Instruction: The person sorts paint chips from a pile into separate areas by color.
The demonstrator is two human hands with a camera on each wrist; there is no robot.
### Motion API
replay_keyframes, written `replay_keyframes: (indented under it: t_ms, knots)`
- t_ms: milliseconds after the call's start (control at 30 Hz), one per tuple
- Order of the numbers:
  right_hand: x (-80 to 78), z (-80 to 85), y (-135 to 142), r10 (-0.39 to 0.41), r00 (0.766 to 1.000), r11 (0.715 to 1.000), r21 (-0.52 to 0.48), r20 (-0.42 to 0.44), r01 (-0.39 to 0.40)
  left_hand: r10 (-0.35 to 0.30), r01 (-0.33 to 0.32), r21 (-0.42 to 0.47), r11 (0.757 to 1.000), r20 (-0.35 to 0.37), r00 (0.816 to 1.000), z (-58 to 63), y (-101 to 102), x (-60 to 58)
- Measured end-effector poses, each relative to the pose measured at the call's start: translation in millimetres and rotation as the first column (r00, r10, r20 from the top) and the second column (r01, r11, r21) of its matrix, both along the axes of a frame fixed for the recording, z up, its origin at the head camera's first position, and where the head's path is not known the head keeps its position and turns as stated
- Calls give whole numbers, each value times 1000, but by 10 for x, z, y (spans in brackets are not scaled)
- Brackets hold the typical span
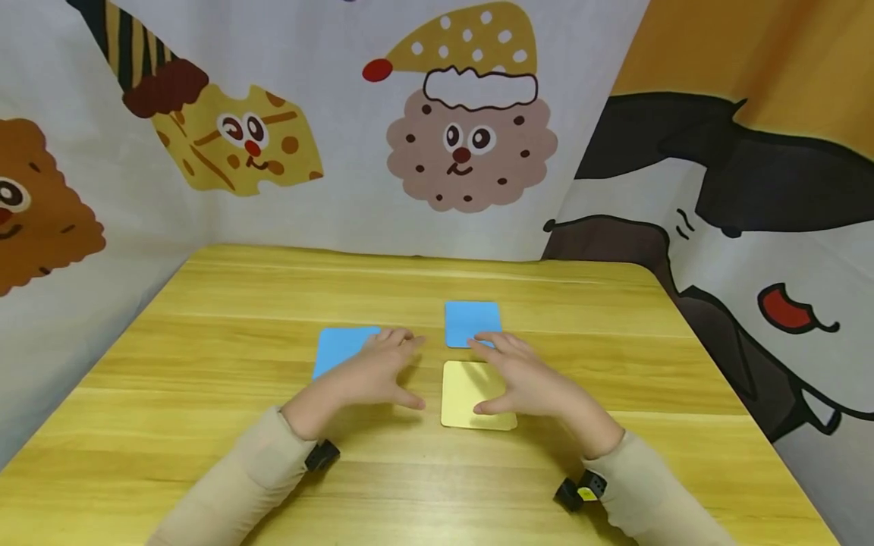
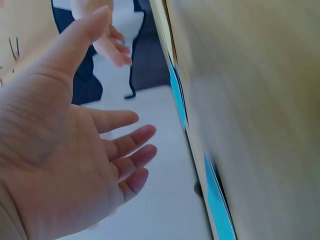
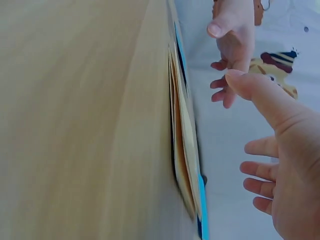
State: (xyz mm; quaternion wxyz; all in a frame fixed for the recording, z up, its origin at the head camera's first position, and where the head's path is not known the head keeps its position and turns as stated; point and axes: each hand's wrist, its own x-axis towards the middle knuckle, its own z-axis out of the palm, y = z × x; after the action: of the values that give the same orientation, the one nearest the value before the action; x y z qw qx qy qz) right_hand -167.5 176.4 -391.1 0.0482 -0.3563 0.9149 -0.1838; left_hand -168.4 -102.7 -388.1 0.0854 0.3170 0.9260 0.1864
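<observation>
My left hand [image 1: 378, 371] hovers over the table beside a blue square card [image 1: 336, 349], partly covering it in the head view. Its fingers are spread and hold nothing. My right hand [image 1: 522, 371] is above the right side of a yellow square card [image 1: 460, 394], thumb and fingers apart and holding nothing. Behind the yellow card lies a smaller blue card [image 1: 471, 318], its near edge partly hidden by my right fingertips. In the right wrist view the yellow card [image 3: 182, 135] looks like more than one layer, slightly parted at the edge. Both palms face each other.
All the cards lie on a wood-grain table [image 1: 239, 303]. A white curtain [image 1: 355, 212] printed with cartoon food figures hangs behind the table and along its sides. A black wrist device [image 1: 322, 455] sits at the left cuff, another [image 1: 580, 489] at the right.
</observation>
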Motion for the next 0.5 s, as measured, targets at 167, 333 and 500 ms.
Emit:
replay_keyframes:
  t_ms: [167, 333, 500]
  knots:
    - [-29, 16, -240, 22, 999, 1000, 14, -34, -22, 34, -34, 3, 999, -2, 999, -16, -260, -22]
    - [-51, 7, -484, 50, 998, 998, 46, -35, -48, 83, -83, 6, 996, 9, 996, -28, -519, -46]
    - [-71, 7, -746, 65, 998, 995, 72, 4, -65, 128, -128, 19, 992, 1, 992, -53, -766, -89]
